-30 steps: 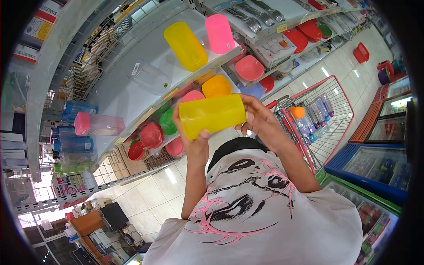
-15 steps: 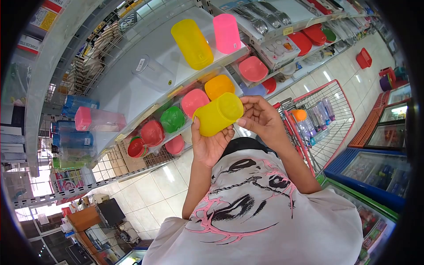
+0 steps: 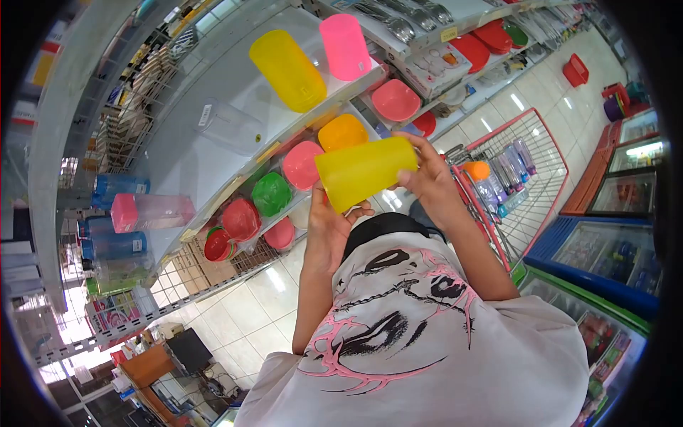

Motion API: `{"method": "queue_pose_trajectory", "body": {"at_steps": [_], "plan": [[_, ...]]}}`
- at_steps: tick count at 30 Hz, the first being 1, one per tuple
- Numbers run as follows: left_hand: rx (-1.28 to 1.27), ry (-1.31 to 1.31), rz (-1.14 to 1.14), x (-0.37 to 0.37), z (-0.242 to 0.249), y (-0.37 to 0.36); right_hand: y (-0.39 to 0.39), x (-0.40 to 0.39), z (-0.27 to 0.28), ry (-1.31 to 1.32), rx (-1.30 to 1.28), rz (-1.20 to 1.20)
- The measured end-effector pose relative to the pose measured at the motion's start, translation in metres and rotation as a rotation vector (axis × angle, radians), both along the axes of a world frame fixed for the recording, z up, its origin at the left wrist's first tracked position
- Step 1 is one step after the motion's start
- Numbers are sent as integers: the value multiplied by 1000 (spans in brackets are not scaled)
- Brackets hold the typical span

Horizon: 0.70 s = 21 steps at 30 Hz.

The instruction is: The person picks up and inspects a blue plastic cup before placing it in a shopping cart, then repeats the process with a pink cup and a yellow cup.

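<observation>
A yellow plastic cup (image 3: 366, 171) lies tilted on its side between my two hands, in front of the shelf. My left hand (image 3: 329, 231) supports its lower left end, with the fingers partly hidden beneath it. Around the right end curls my right hand (image 3: 430, 181), thumb on the near side and fingers over the edge. Behind it on the shelf stand another yellow cup (image 3: 288, 70) and a pink cup (image 3: 345, 47). A clear cup (image 3: 231, 128) is further left.
Bowls in orange (image 3: 342, 133), pink (image 3: 302, 165), green (image 3: 272, 194) and red (image 3: 240, 220) line the lower shelf (image 3: 213, 238). To my right is a shopping cart (image 3: 537, 206) holding several bottles. Chest freezers (image 3: 590, 267) stand beyond it.
The held yellow cup has turned so its side faces me, where its round end showed before. My right hand has risen slightly, and the view has shifted a little.
</observation>
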<state>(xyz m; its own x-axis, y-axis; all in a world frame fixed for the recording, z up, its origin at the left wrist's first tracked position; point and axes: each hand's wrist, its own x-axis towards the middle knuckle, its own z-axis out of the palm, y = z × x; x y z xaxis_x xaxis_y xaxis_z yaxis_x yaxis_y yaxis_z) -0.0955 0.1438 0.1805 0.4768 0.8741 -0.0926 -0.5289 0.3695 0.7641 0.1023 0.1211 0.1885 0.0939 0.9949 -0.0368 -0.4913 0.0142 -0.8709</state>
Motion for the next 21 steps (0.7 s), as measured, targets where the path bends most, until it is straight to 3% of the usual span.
{"method": "queue_pose_trajectory", "body": {"at_steps": [1, 3, 8, 9, 11, 13, 14, 15, 17, 19, 21], "plan": [[-10, -3, -17, -3, -2, 0, -2, 6, -6, -3, -10, -17], [92, -77, -107, -9, -7, 3, -9, 21, -24, 497, -22, 80], [28, 2, -89, -12, -29, 10, -27, 48, -23, 628, -97, -35], [15, -3, -115, -14, -36, 11, -28, 63, -26, 422, -66, -123], [-4, 373, -68, -22, -51, 13, -31, 96, -17, -106, -63, -275], [-17, 471, -72, -38, -83, 13, -41, 136, -3, -664, -131, -380], [59, 682, -94, -52, -106, 11, -48, 157, -4, -901, -170, -419], [138, 890, -113, -65, -128, 8, -56, 175, -6, -897, -177, -433], [206, 1127, -149, -89, -160, -3, -71, 204, -8, -1354, -268, -488], [284, 1339, -239, -106, -171, -13, -78, 219, -21, -1468, -410, -470], [428, 1388, -262, -123, -178, -18, -85, 230, -49, -1578, -559, -439]]}}
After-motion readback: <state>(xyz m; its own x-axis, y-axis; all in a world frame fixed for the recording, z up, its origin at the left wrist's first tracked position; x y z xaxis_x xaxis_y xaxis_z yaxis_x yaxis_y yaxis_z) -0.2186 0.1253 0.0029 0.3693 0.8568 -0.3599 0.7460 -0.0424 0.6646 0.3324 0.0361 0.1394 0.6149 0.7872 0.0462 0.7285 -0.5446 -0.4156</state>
